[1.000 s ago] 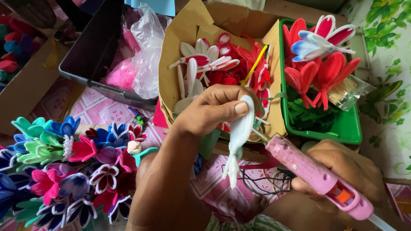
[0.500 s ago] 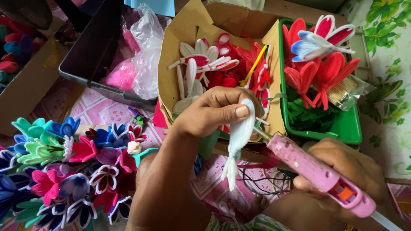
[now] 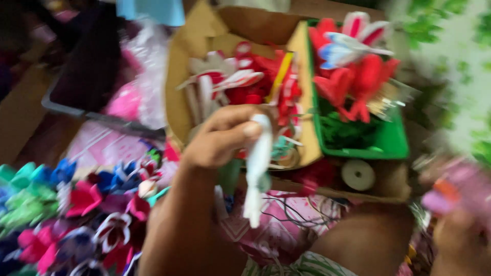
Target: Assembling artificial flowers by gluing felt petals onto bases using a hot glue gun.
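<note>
White foam forms the long petal piece (image 3: 257,168) at the centre of the head view. It hangs nearly upright, its upper end pinched by the left hand (image 3: 225,135) and its lower end free above a pink patterned cloth (image 3: 266,225). The fingers (image 3: 244,129) of that hand are closed together on the top of the piece, with the thumb lying across its front face; the piece drops straight down from the fingertips, below the hand.

The right hand (image 3: 460,240) sits at the lower right edge, heavily blurred. It is wrapped around a pink glue gun (image 3: 458,191), well apart from the white piece; how tightly the fingers close cannot be told.

Behind the left hand stands a cardboard box (image 3: 189,76) filled with red and white foam petals (image 3: 240,79). Just right of it is a green tray (image 3: 391,140) carrying red and white foam flowers (image 3: 353,56). A white tape roll (image 3: 358,175) lies in front of the tray. Finished foam flowers (image 3: 76,204) in blue, green, pink and maroon are grouped at the lower left.
</note>
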